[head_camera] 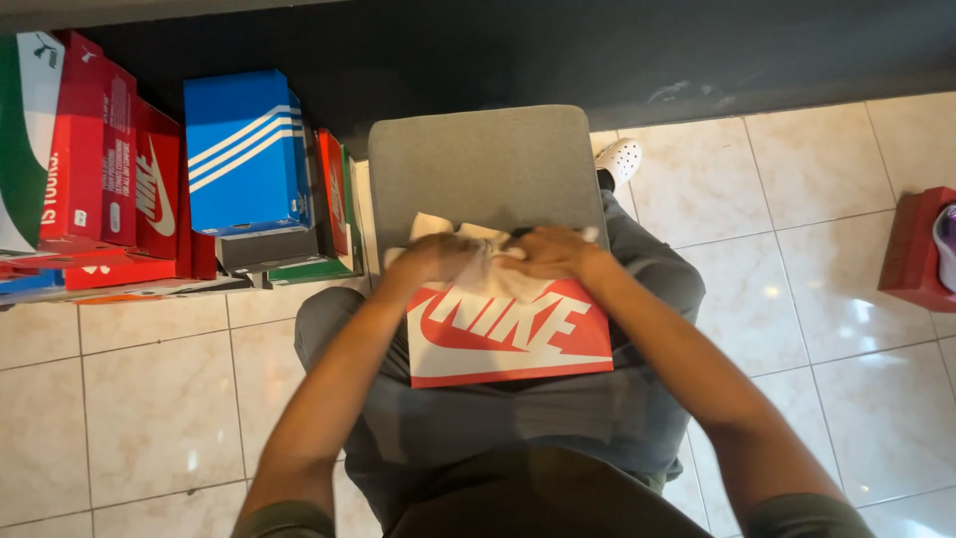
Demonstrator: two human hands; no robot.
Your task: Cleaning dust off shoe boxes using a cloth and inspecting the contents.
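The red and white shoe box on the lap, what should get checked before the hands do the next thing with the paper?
1. Shoe box lies flat on the lap: ok, it looks level.
2. Left hand has the tissue paper: ok, fingers are on it.
3. Right hand also on the paper: ok, though it may hold a thin dark thing too; cannot tell what.
4. Paper free of tears: cannot tell, it is bunched up.
5. Grey stool in front is bare for setting things down: ok.
6. Stack of boxes on the left stands apart from the arms: ok.
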